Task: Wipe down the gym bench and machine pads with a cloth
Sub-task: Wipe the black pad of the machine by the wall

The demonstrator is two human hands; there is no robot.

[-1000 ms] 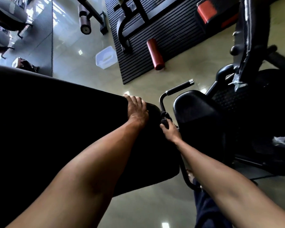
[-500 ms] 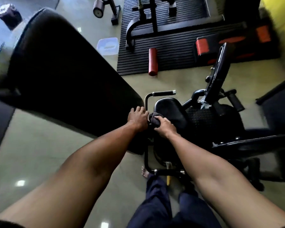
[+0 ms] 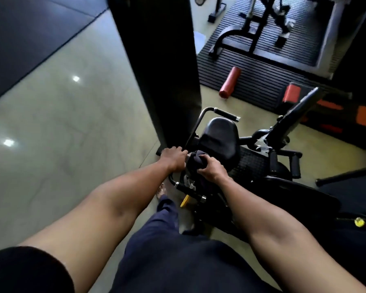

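1. At the far left, a dark floor mat (image 3: pixel 30 39) is laid flat. It is bordered by a glossy pale floor (image 3: pixel 61 134) in which ceiling lights are mirrored.
2. A tall black pad (image 3: pixel 161 70) is stood nearly upright in the middle of the view, with its lower end close to the floor.
3. That lower end is gripped by the left hand (image 3: pixel 173 159). The fingers (image 3: pixel 173 149) are kept together and curled over the edge, and their tips are hidden.
4. Below that hand, a bare foot (image 3: pixel 162 191) is planted on the floor. A small yellow part (image 3: pixel 185 200) is seen low on the machine frame, near the foot.
5. A dark cloth (image 3: pixel 195 162) is bunched between the two hands, just beside the left one, at the near end of the black seat pad (image 3: pixel 220 136). Whether the seat pad itself or the frame beneath it is touched by the cloth cannot be told.
6. The cloth is clamped by the right hand (image 3: pixel 211 170), whose fingers are curled round the bundle from the right.
7. A curved handle bar (image 3: pixel 224 113) with a dark grip is arched beside the far end of the seat pad, next to the tall pad.
8. Farther right, a red roller (image 3: pixel 230 82) is laid at the edge of a ribbed mat (image 3: pixel 262 66), well apart from both hands.
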